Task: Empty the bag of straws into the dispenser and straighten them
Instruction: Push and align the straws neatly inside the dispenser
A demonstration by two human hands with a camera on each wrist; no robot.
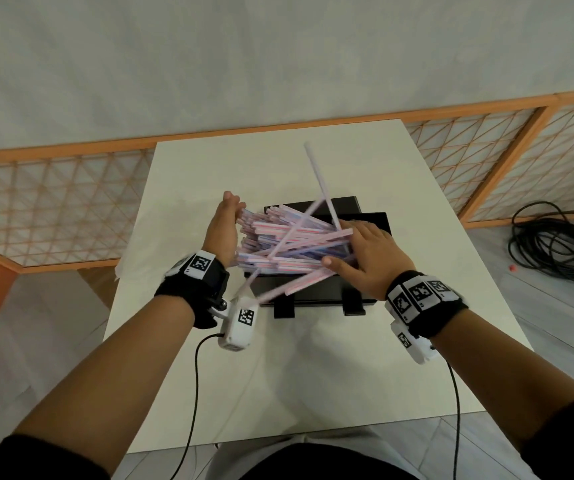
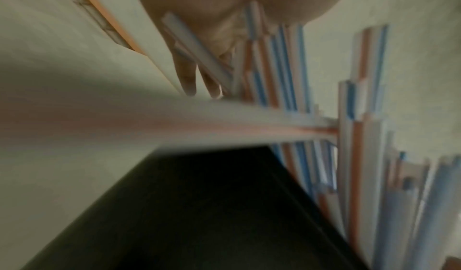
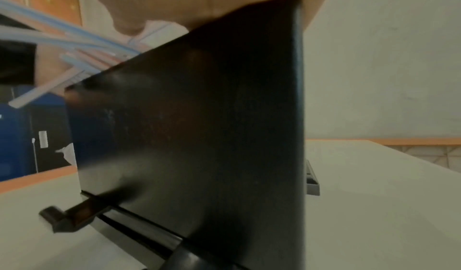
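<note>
A black straw dispenser [image 1: 316,294] stands mid-table, heaped with a loose pile of red- and blue-striped straws [image 1: 289,240] lying mostly left to right. One straw [image 1: 320,181] sticks up and away; a few poke out over the near left corner. My left hand [image 1: 223,226] presses its flat palm, fingers straight, against the straws' left ends. My right hand [image 1: 365,251] lies with spread fingers on their right ends, thumb along the near side. The left wrist view shows straw ends [image 2: 286,77] at the palm above the dispenser [image 2: 199,215]. The right wrist view is filled by the dispenser's wall [image 3: 212,126].
The white table [image 1: 313,393] carries only the dispenser; a pale crumpled scrap [image 1: 121,268] hangs at its left edge. A wooden lattice screen [image 1: 53,202] runs behind the table. A coil of black cable [image 1: 555,247] lies on the floor to the right.
</note>
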